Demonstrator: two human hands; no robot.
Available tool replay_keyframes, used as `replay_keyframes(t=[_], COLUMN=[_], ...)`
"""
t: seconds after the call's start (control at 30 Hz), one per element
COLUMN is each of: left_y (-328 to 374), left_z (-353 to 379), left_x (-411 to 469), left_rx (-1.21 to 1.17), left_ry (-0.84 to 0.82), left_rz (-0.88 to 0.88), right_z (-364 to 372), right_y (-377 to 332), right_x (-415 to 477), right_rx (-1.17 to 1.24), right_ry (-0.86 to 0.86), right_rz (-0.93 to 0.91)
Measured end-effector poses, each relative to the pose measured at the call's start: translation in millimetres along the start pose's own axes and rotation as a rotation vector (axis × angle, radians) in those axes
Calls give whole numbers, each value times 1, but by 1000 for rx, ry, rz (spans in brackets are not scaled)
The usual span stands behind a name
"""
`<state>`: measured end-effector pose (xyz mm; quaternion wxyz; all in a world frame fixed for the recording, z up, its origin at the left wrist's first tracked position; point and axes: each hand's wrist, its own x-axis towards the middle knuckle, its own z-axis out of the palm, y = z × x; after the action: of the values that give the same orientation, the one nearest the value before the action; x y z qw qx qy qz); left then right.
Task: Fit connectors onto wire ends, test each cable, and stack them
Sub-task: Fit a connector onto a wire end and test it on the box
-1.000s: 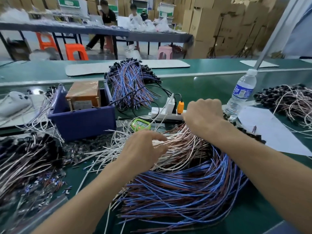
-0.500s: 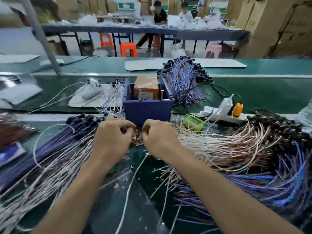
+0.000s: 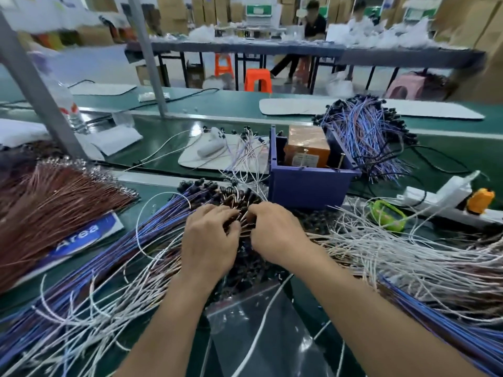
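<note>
My left hand [image 3: 211, 240] and my right hand [image 3: 275, 232] meet over a heap of small black connectors [image 3: 255, 265] on the green bench. Both have curled fingers pinching thin wire ends [image 3: 243, 217] between them; what exactly each fingertip holds is hidden. A fan of blue and white cables with black connectors [image 3: 114, 257] spreads to the left. White and pink loose wires [image 3: 402, 257] spread to the right. A finished bundle of blue cables [image 3: 362, 131] lies behind the purple test box [image 3: 307, 183].
Brown wires [image 3: 46, 202] lie far left on a blue "Area" card [image 3: 81, 238]. A clear plastic bag [image 3: 261, 327] lies near me. A green tape measure [image 3: 386, 216], a white power strip with an orange plug [image 3: 479, 200] and a grey post [image 3: 35, 85] stand around.
My view has swung left from the wire pile near the power strip. Both hands moved to the connector heap in front of the purple box and came together there.
</note>
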<state>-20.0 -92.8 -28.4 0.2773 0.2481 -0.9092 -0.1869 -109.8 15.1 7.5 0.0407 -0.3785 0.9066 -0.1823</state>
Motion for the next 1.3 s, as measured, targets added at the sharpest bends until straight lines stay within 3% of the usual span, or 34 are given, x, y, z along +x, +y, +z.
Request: replay_keyframes(t=[0.07, 0.23, 0.4, 0.47, 0.57, 0.63, 0.67, 0.8, 0.93, 1.17, 1.3], left_y=[-1, 5, 28, 33, 37, 43, 47, 67, 82, 78, 72], left_z=[0, -6, -11, -13, -14, -10, -7, 5, 15, 27, 27], left_x=[1, 1, -13, -16, -19, -21, -22, -24, -20, -16, -13], left_rx=[-12, -17, -162, -244, -446, -597, -637, -644, -572, -586, -516], left_ry=[-7, 74, 188, 166, 46, -47, -75, -174, -224, -320, -283], left_rz=[10, 43, 285, 287, 140, 104, 123, 233, 342, 191, 185], right_z=[-1, -14, -42, -54, -67, -67, -65, -59, -72, -66, -64], right_y=[2, 9, 15, 25, 46, 55, 56, 60, 71, 105, 116], right_x=[-3, -14, -33, -44, -63, -75, -81, -91, -89, -94, -95], right_rx=[-21, 233, 320, 542, 1170, 1590, 1675, 1783, 1927, 1966, 1934], right_ry=[36, 281, 399, 446, 520, 485, 449, 376, 359, 273, 251], right_rz=[-27, -15, -60, -12, 91, 147, 162, 248, 196, 283, 337])
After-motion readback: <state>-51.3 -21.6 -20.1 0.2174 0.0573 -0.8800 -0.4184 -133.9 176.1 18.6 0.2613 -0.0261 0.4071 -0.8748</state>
